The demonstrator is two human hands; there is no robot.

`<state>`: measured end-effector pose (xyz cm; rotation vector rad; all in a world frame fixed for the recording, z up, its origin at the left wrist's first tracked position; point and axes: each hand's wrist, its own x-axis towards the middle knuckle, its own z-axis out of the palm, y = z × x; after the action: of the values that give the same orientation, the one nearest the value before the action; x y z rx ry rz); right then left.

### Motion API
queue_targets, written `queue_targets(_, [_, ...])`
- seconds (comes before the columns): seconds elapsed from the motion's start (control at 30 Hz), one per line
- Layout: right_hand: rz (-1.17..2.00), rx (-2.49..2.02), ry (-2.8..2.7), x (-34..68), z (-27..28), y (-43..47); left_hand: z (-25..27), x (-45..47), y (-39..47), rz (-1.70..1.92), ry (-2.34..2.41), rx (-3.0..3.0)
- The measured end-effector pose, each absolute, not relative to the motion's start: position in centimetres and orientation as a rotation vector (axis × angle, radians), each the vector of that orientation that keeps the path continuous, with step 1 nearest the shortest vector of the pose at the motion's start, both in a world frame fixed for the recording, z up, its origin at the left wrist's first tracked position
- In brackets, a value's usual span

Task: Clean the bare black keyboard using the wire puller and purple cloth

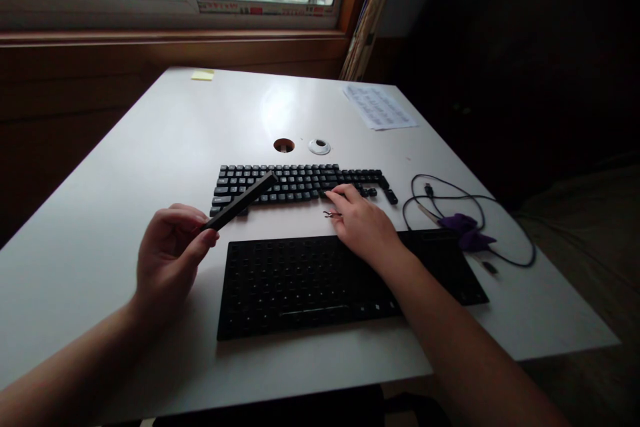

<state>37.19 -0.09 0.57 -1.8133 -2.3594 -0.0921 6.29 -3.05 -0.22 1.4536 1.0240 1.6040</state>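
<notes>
Between the thumb and fingers of my left hand [175, 247] is a long black space bar keycap [243, 201], raised and tilted above the table. My right hand [363, 217] reaches over the back edge of a black keyboard base [290, 280] whose keycaps are off. Thin wire ends of what looks like a keycap puller [331, 215] stick out from under its curled fingers; the rest is hidden. Its index fingertip touches or nearly touches the near row of loose black keycaps [280, 181], which lie in keyboard order behind the base.
A black USB cable [470, 197] loops at the right beside a purple piece [463, 230] and a small dark object [490, 268]. Farther back are a round table hole [284, 145], its cover ring [319, 147], a printed paper [380, 107] and a yellow note [203, 75].
</notes>
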Motion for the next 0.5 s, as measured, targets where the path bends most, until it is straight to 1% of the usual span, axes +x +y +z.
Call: queue_targets(0.5, [-0.070,-1.780,-2.340,37.29,0.69,-0.30,-0.22,6.30,-3.09,1.593,1.038,1.465])
